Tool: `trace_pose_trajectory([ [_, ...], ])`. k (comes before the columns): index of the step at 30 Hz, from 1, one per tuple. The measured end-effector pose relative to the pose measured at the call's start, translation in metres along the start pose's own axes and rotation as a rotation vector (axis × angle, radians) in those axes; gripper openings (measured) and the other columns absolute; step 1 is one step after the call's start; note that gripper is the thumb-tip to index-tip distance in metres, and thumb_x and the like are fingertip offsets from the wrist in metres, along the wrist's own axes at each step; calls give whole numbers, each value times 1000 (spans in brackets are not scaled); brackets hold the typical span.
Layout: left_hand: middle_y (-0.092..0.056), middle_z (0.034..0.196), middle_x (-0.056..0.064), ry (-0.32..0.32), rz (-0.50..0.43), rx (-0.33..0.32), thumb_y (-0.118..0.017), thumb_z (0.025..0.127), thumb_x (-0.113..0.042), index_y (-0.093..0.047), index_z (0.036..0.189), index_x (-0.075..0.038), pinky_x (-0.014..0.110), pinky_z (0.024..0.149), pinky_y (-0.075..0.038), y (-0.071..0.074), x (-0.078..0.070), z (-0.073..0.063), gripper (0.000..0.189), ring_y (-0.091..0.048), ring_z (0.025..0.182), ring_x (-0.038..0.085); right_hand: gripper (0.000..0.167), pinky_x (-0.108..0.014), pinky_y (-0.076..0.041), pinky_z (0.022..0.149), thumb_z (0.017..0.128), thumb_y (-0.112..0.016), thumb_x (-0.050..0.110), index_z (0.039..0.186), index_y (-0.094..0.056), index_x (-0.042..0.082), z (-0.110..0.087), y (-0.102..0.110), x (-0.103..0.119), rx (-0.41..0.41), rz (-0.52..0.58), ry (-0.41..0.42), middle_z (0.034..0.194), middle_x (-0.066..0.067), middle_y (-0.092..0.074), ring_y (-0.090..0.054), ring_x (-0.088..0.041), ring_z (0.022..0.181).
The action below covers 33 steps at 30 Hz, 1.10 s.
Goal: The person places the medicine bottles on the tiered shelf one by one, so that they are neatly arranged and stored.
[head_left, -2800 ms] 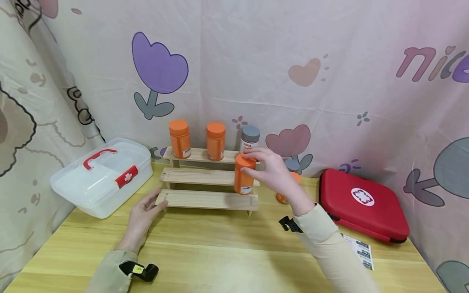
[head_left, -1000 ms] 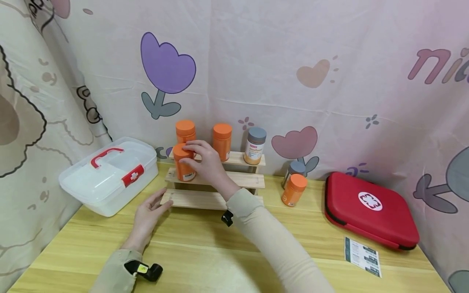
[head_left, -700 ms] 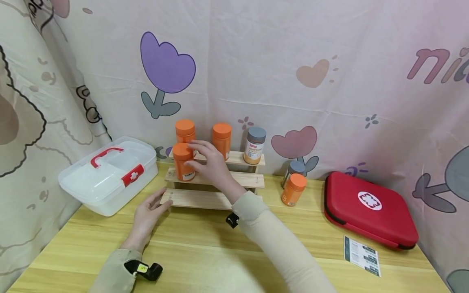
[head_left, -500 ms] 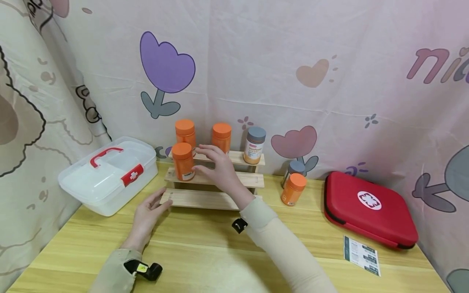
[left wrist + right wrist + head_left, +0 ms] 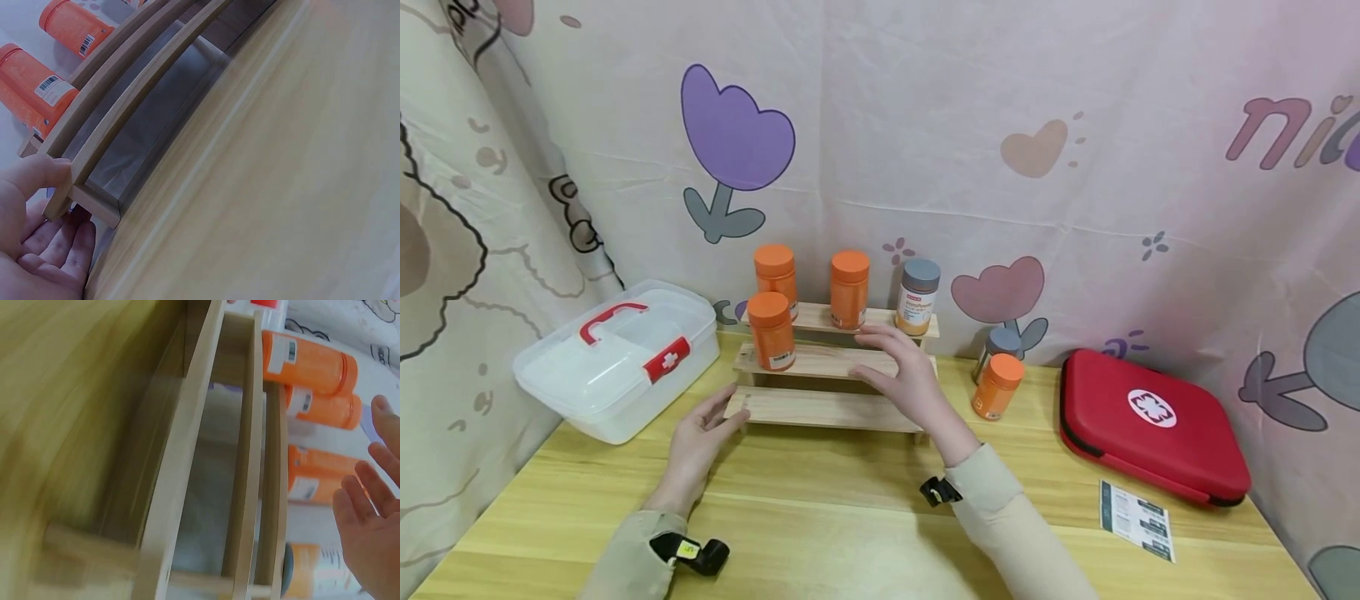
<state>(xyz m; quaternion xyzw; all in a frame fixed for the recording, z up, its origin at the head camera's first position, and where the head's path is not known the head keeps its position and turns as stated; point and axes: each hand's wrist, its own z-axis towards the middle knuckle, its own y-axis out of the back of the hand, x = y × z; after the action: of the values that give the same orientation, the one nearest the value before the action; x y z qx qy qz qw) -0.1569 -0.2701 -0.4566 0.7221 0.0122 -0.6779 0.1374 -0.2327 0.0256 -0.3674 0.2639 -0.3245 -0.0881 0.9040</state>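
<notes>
My left hand (image 5: 695, 446) grips the left end of the bottom step of a three-tier wooden rack (image 5: 835, 410); in the left wrist view the thumb (image 5: 40, 172) lies on the step, fingers beneath it. My right hand (image 5: 906, 375) is in front of the rack's right half, holding nothing, its fingers (image 5: 369, 487) apart from the bottles. An orange bottle (image 5: 772, 333) stands upright at the left of the middle step. On the top step are two more orange bottles, one left (image 5: 777, 271) and one central (image 5: 849, 292), plus a grey-capped bottle (image 5: 917, 298) at right.
Right of the rack stand an orange bottle (image 5: 997, 387) and a grey-capped bottle (image 5: 1000, 343) partly behind it. A red zip case (image 5: 1150, 433) and a printed card (image 5: 1137, 521) lie farther right. A clear first-aid box (image 5: 617, 367) sits at left, and a patterned curtain hangs behind.
My right hand carried an orange bottle left to the middle step, let go of it there, and has moved back to the right. My left hand stays on the rack.
</notes>
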Motion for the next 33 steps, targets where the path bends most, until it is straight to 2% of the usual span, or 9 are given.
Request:
trace_pose_trajectory([
  [6, -29, 153, 10, 5, 6, -1, -66, 89, -40, -34, 149, -13, 10, 87, -41, 0, 1, 1, 74, -37, 133, 27, 44, -34, -40, 102, 79, -79, 16, 120, -65, 7, -16, 20, -7, 10, -15, -1, 129, -4, -57, -49, -17, 122],
  [12, -29, 153, 9, 12, 24, -4, -66, 89, -42, -33, 150, -14, 20, 96, -41, 1, 2, 2, 75, -36, 134, 27, 44, -38, -40, 101, 78, -80, 20, 119, -66, 11, -29, 44, -13, -7, -122, -38, 128, 1, -58, -48, -17, 121],
  [17, -29, 153, 9, 13, 32, -3, -66, 89, -43, -33, 150, -14, 25, 99, -40, 1, 1, 1, 75, -36, 134, 27, 44, -41, -40, 98, 77, -81, 20, 117, -67, 11, -37, 64, -21, -45, -193, -84, 126, -1, -59, -49, -21, 119],
  [24, -28, 154, 10, 7, 30, 0, -66, 89, -42, -33, 149, -13, 20, 96, -41, 0, 0, 2, 75, -36, 134, 28, 41, -43, -40, 94, 76, -81, 13, 114, -68, 7, -44, 86, -33, -119, -240, -103, 124, -7, -60, -49, -26, 115],
  [30, -28, 153, 11, -1, 24, -1, -66, 88, -42, -33, 149, -11, 11, 88, -41, 0, 0, 2, 76, -36, 134, 28, 45, -47, -36, 96, 75, -82, 13, 115, -66, 4, -47, 99, -42, -107, -299, -118, 125, -10, -59, -48, -30, 115],
  [33, -28, 153, 12, 1, 21, -7, -67, 89, -41, -33, 149, -11, 8, 85, -41, 0, 0, 2, 75, -36, 134, 28, 46, -48, -36, 95, 75, -82, 11, 117, -66, 2, -49, 105, -47, -107, -321, -161, 126, -13, -58, -46, -32, 115],
])
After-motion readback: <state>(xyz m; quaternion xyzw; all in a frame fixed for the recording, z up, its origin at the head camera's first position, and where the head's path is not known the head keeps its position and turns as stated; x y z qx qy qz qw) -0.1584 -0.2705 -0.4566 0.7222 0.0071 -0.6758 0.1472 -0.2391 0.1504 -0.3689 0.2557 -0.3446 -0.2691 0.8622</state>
